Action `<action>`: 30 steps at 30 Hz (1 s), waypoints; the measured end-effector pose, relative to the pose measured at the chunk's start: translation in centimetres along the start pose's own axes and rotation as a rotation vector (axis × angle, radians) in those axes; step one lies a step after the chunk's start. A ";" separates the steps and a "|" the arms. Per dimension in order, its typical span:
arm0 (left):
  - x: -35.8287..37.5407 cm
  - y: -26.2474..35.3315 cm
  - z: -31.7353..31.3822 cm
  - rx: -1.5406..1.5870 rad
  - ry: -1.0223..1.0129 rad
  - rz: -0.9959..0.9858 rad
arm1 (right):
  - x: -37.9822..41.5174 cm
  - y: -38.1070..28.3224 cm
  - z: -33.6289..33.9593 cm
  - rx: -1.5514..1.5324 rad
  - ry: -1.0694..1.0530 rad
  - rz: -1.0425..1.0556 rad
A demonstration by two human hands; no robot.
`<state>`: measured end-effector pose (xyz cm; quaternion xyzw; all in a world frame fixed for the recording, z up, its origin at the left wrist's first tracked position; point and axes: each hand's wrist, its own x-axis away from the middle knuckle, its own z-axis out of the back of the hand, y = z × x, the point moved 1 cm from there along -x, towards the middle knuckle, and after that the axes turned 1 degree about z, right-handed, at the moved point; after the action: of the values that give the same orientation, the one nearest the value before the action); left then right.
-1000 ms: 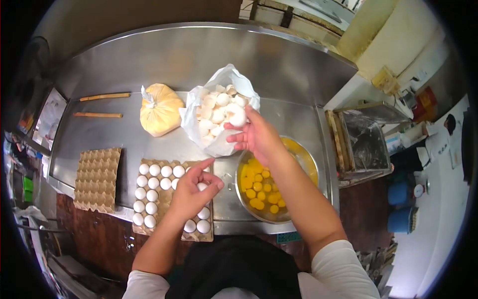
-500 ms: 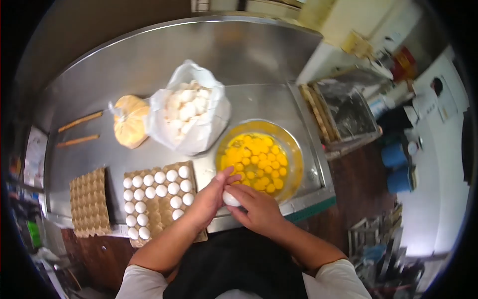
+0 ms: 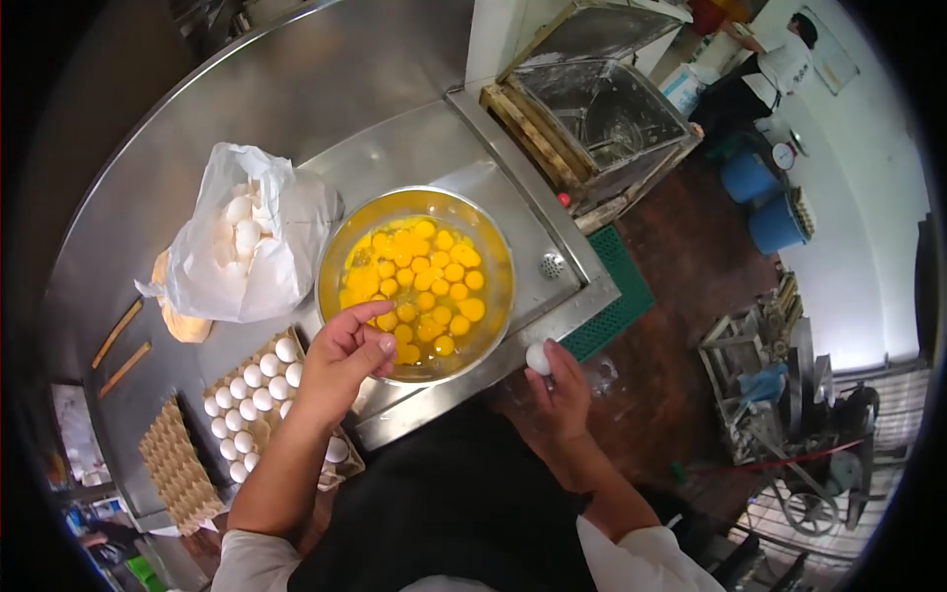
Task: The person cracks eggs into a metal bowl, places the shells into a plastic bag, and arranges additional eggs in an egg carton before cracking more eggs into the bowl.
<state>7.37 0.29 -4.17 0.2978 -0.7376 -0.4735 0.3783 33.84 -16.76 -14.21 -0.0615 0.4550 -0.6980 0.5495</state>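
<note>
My right hand [image 3: 564, 393] holds a white egg [image 3: 538, 358] between thumb and fingers, out to the right of the counter's front edge. At the near left rim of a metal bowl [image 3: 500, 296], my left hand [image 3: 345, 357] is open, its fingers loosely bent and nothing seen in them. Many egg yolks [image 3: 424, 281] and clear whites lie in the bowl. Left of my left forearm, a cardboard egg tray [image 3: 264, 431] carries white eggs [image 3: 262, 399], with some of its cups bare. Part of that tray is hidden under the forearm.
A white bag [image 3: 296, 247] of eggshells [image 3: 242, 232] stands left of the bowl. Beyond it are a yellowish bag [image 3: 182, 321], two wooden sticks [image 3: 118, 333] and an egg tray [image 3: 178, 469]. A floury metal bin [image 3: 631, 113] adjoins the counter. A person [image 3: 764, 79] stands far right.
My hands, together at the bowl's near rim before, are now apart. The right has moved right with the egg, while the left stays by the rim. The view has turned rightward.
</note>
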 end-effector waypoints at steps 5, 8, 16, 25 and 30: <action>-0.3 0.0 -0.2 0.017 0.026 0.030 | -0.5 1.4 -0.9 -0.033 -0.136 -0.142; -0.4 -1.5 -0.5 -0.107 -0.085 0.010 | -1.5 -1.4 -1.6 -0.337 -0.149 -0.360; -2.1 1.6 -4.9 -0.686 -0.098 -0.306 | -8.6 -7.1 -3.7 -1.285 -0.535 -0.875; -3.2 2.4 -4.1 -0.935 0.059 -0.411 | -10.4 -8.3 -6.5 -1.043 -0.541 -0.807; -3.6 2.1 -4.1 -0.937 0.108 -0.367 | -10.8 -8.1 -7.5 -1.019 -0.548 -0.784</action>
<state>12.55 2.00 -2.17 0.2448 -0.3606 -0.7964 0.4192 27.91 -3.79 -8.38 -0.6450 0.5150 -0.5039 0.2546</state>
